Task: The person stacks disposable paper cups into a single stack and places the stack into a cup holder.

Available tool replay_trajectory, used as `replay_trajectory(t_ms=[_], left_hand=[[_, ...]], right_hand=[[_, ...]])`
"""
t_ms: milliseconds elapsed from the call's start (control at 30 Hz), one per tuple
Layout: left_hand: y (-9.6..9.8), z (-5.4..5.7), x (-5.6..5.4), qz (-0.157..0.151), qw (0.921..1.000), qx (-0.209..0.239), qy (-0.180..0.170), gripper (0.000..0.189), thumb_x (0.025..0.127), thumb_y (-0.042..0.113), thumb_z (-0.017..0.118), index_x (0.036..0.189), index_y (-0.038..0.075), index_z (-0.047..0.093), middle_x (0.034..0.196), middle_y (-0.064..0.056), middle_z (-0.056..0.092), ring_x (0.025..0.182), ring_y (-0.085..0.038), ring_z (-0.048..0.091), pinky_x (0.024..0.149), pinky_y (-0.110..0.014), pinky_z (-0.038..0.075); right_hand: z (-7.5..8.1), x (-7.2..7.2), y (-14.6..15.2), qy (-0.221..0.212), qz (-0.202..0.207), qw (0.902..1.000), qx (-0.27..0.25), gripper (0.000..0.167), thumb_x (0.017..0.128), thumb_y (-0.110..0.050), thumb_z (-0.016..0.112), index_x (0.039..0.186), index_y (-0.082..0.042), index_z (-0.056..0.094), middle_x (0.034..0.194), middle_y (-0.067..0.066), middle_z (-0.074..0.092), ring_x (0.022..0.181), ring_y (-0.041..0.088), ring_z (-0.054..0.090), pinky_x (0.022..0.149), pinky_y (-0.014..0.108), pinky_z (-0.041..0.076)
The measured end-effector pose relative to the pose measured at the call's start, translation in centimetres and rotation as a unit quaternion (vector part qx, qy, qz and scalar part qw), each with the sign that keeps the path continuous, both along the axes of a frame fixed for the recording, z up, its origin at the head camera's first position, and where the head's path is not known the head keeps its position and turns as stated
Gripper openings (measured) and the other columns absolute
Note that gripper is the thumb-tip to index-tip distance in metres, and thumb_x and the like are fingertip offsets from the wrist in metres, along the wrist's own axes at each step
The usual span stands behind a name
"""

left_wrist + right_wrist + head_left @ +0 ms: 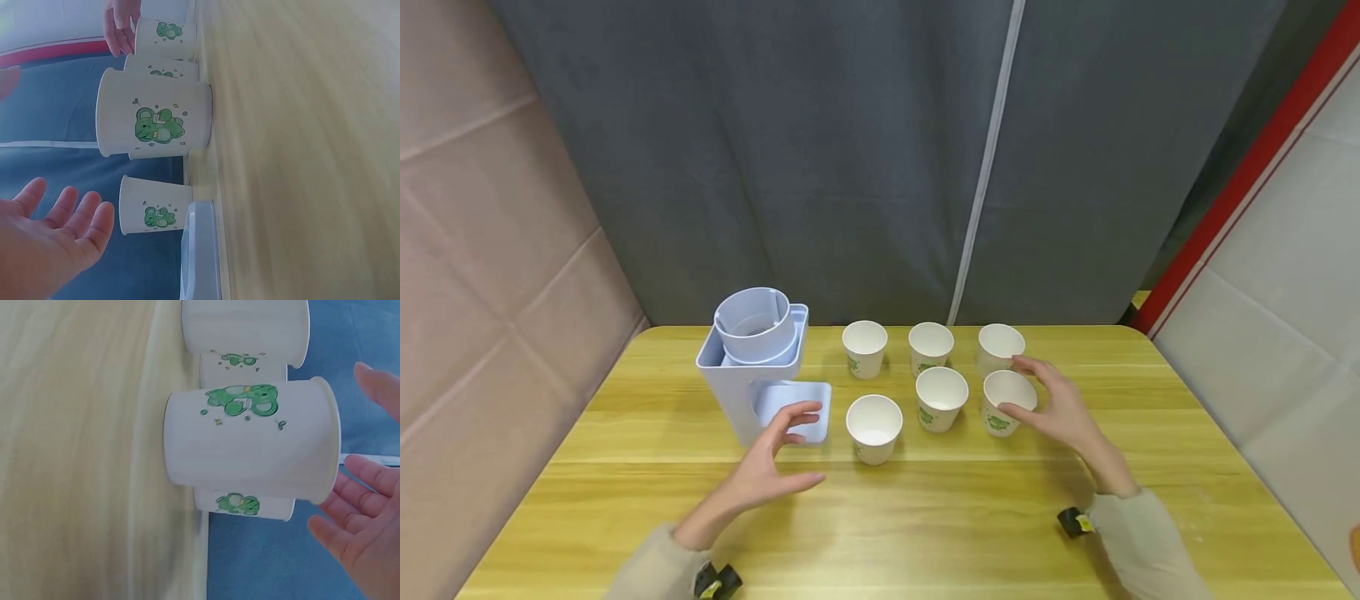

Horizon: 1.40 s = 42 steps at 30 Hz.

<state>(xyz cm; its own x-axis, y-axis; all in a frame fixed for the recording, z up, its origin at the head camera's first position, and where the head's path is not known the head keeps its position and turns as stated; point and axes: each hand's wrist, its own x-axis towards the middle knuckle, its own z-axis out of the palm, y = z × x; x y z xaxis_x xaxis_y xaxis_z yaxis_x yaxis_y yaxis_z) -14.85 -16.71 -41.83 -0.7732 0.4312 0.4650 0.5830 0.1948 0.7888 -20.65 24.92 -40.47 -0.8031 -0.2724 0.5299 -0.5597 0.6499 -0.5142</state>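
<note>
Several white paper cups with green cartoon animals stand upright on the table. My right hand (1063, 408) is at the front right cup (1000, 417), thumb at its near side and fingers by its far side. In the right wrist view, the thumb stands apart from this cup (250, 450), and fingertips lie close to its rim; contact is unclear. My left hand (763, 471) hovers with thumb and fingers spread, holding nothing, before a pale blue plastic device (730, 392) with a round top and a flat tray. The front left cup (874, 433) stands to this hand's right.
Behind the front cups are the back left cup (865, 350), back middle cup (930, 346) and back right cup (998, 346). The front middle cup (940, 404) stands between its neighbours. A grey curtain (850, 167) hangs behind the wooden table (940, 533).
</note>
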Motion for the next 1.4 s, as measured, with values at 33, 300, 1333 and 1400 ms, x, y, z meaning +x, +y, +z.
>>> replay_trajectory(t_ms=[33,300,1333,1400], left_hand=[[0.2,-0.1,-0.2,0.001,1.0,-0.002,-0.001,0.076,0.07,0.002,0.079,0.135,0.001,0.038,0.134,-0.01,0.045,0.119,-0.03,0.047,0.086,-0.041,0.047],[1.3,-0.9,-1.5,0.016,0.9996,-0.01,-0.022,0.076,0.07,0.007,0.08,0.133,0.0,0.04,0.131,-0.014,0.048,0.115,-0.041,0.047,0.086,-0.045,0.047],[5.2,-2.4,-4.2,0.066,0.9887,-0.079,-0.109,0.079,0.063,0.014,0.086,0.127,-0.007,0.046,0.119,-0.018,0.057,0.112,-0.034,0.052,0.097,-0.052,0.038],[5.3,-2.4,-4.3,0.065,0.988,-0.08,-0.115,0.078,0.062,0.013,0.087,0.126,-0.006,0.047,0.119,-0.018,0.057,0.112,-0.035,0.052,0.098,-0.052,0.038]], right_hand=[[-0.1,0.0,0.1,-0.005,0.0,1.0,-0.003,0.067,0.065,-0.007,0.083,0.122,0.008,0.052,0.115,0.024,0.058,0.104,0.038,0.055,0.086,0.053,0.044],[-0.9,0.1,0.8,-0.088,-0.005,0.9954,-0.038,0.071,0.07,-0.006,0.081,0.128,0.011,0.045,0.124,0.03,0.051,0.111,0.045,0.05,0.091,0.057,0.04],[-2.8,-0.1,1.1,-0.163,-0.012,0.9861,-0.031,0.078,0.07,-0.014,0.083,0.131,0.01,0.041,0.118,0.025,0.056,0.104,0.034,0.056,0.083,0.039,0.047],[-2.8,-0.2,1.1,-0.166,-0.015,0.9854,-0.033,0.078,0.07,-0.014,0.083,0.131,0.01,0.041,0.118,0.024,0.057,0.103,0.034,0.056,0.082,0.038,0.047]])
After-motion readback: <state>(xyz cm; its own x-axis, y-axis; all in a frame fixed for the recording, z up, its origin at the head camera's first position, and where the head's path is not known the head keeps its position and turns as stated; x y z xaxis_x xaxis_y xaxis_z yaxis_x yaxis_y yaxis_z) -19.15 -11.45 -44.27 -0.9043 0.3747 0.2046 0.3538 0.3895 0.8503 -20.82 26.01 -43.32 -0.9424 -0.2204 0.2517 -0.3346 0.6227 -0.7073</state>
